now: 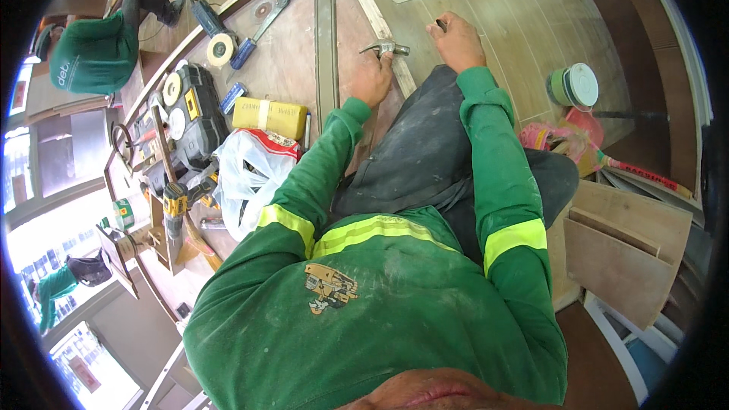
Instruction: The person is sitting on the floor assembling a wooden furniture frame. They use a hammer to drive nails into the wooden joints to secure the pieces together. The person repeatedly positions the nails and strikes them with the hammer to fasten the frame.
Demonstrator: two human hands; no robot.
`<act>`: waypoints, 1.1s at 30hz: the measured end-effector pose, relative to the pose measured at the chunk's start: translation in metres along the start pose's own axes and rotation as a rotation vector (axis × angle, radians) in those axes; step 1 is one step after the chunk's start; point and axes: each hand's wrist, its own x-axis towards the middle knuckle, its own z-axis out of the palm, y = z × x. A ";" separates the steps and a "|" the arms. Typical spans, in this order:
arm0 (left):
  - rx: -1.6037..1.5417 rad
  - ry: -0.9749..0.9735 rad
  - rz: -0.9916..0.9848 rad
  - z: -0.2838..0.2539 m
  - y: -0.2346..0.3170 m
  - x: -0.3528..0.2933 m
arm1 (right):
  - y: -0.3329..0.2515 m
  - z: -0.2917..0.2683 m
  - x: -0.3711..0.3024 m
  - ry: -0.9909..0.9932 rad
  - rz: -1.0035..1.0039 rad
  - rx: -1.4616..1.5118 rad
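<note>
My left hand (pixel 370 78) is closed round the handle of a claw hammer (pixel 387 47), beside the rim of a wooden panel (pixel 296 53). The hammer's metal head shows beyond my fingers, while most of the handle is hidden. To the right, my right hand (pixel 461 43) is raised over the tiled floor with its fingers pinched together. A small dark object (pixel 441 25) sticks out between them, too small to name. A long grey-brown strip (pixel 326 38) lies on the panel, left of my left hand.
On the left are a hand saw (pixel 279 11), an angle grinder (pixel 209 19), a yellow package (pixel 269 118), a plastic bag (pixel 247 171), a black tool case (pixel 199 114) and a drill (pixel 175 209). A bucket (pixel 583 85) and wooden boards (pixel 623 247) are at right. A co-worker (pixel 95 53) crouches far left.
</note>
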 end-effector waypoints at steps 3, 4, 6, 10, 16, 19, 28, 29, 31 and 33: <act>-0.001 0.042 0.048 0.011 0.004 -0.017 | -0.008 0.005 0.002 0.021 0.045 -0.057; -0.040 0.098 0.116 0.016 0.009 -0.027 | -0.010 0.008 0.004 0.029 0.039 -0.083; -0.017 0.146 0.174 0.016 0.014 -0.040 | -0.016 0.014 0.009 0.002 0.029 -0.151; -0.096 0.011 0.055 0.006 0.024 -0.045 | -0.012 0.033 0.021 -0.111 0.003 -0.289; -0.101 0.029 0.178 0.004 -0.001 -0.055 | 0.005 0.056 0.007 -0.214 -0.003 -0.283; -0.151 0.044 0.129 -0.002 0.007 -0.059 | -0.002 0.050 -0.001 -0.116 -0.030 -0.185; -0.286 0.181 0.284 -0.040 0.084 -0.043 | -0.007 0.023 -0.028 -0.034 0.036 0.427; -0.380 0.099 0.231 -0.042 0.089 -0.037 | -0.011 0.020 -0.034 -0.001 0.017 0.413; -0.563 -0.068 0.130 -0.043 0.094 -0.024 | -0.018 0.021 -0.046 0.033 -0.031 0.365; -0.555 -0.172 0.135 -0.035 0.080 -0.011 | -0.021 0.024 -0.054 0.023 -0.077 0.373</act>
